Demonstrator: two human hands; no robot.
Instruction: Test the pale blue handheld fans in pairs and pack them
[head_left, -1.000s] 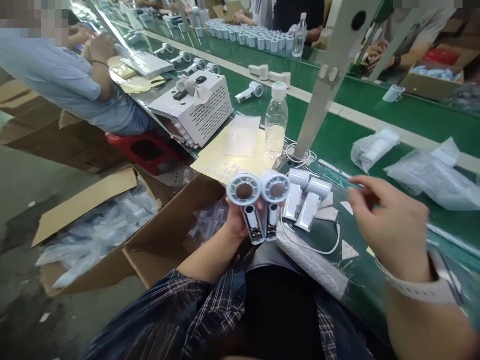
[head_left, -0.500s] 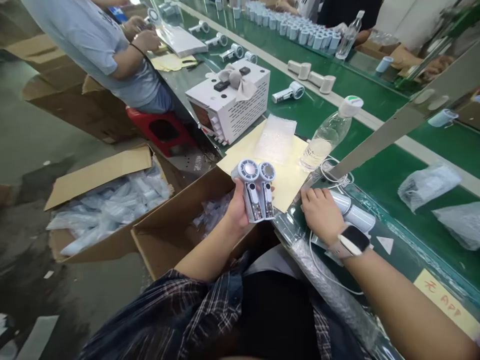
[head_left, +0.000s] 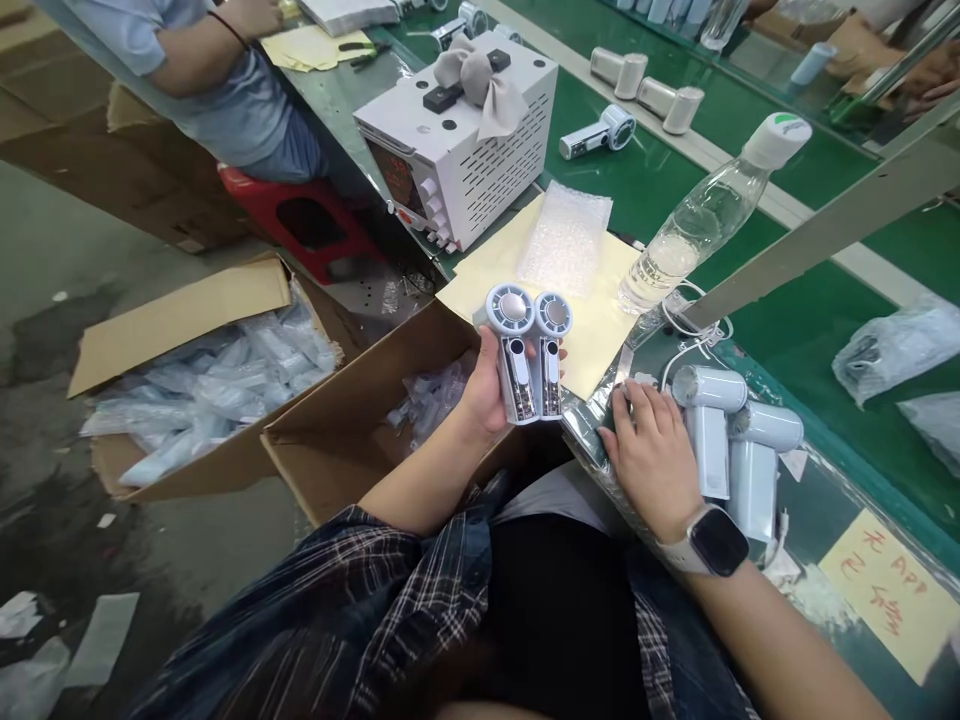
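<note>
Two light-blue handheld fans (head_left: 517,350) with round heads and shiny dark panels are side by side in my left hand (head_left: 486,392), whose fingers wrap round them from behind. My right hand (head_left: 651,450), with a watch on its wrist, rests on the bench edge by a flat metal strip, fingers spread and palm down. Just right of it lie two more light-blue fans (head_left: 707,440). Yellow paper (head_left: 480,285) with a clear bubble bag (head_left: 566,240) on it is beyond the held fans.
A white power supply (head_left: 472,140) stands at the back, a tilted water bottle (head_left: 697,220) to its right. A metal bar (head_left: 817,215) slants across the right. Cartons of bagged parts (head_left: 225,370) are at lower left. A person (head_left: 217,80) sits at upper left.
The view has shifted, and the bench things appear larger. My left hand still holds both fans. My right hand's fingers are more spread, and the two fans beside it show more fully.
</note>
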